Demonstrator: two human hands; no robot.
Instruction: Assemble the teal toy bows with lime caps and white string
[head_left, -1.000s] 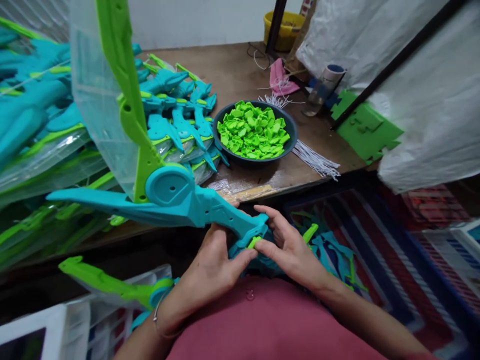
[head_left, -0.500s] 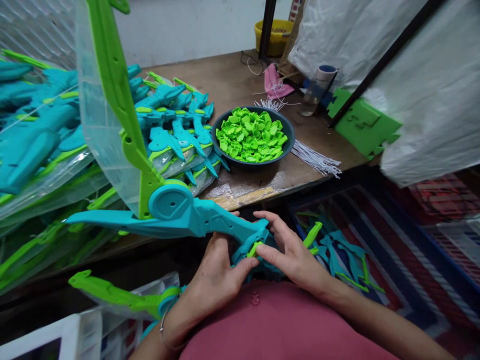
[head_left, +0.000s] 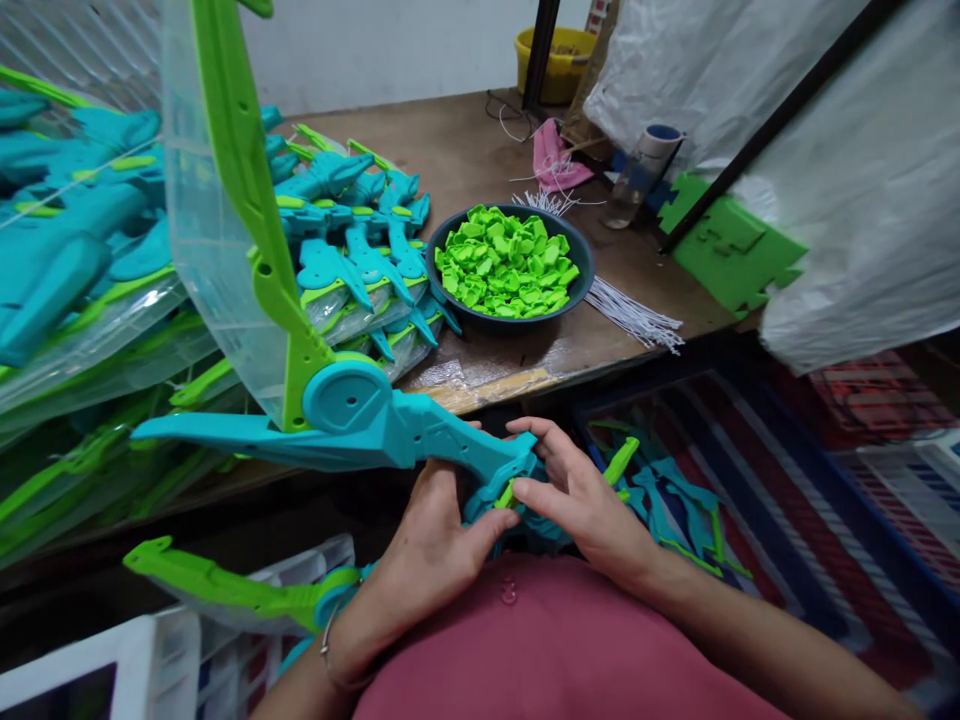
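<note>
A long teal plastic piece [head_left: 442,430] with a green arm [head_left: 247,190] and a translucent wing-like sheet [head_left: 199,230] reaches up and left from my lap. My left hand [head_left: 427,560] is closed around its near end from the left, thumb lying by a small green plastic piece [head_left: 508,494]. From the other side my right hand [head_left: 589,505] grips the same end, its thumb pressing on the small green piece and its fingers curled behind the teal plastic. Their fingertips are partly hidden. Beneath the hands lie more teal parts, mostly covered.
On the brown table [head_left: 450,130] stands a dark bowl [head_left: 517,318] of small green pieces, beside white ties [head_left: 634,315]. Similar teal-and-green parts [head_left: 82,220] are piled at left. A white crate [head_left: 142,650] stands lower left; more parts [head_left: 675,500] lie at lower right.
The view has shifted slightly. Both hands keep their grip on the teal piece, with the right thumb still on the small green piece.
</note>
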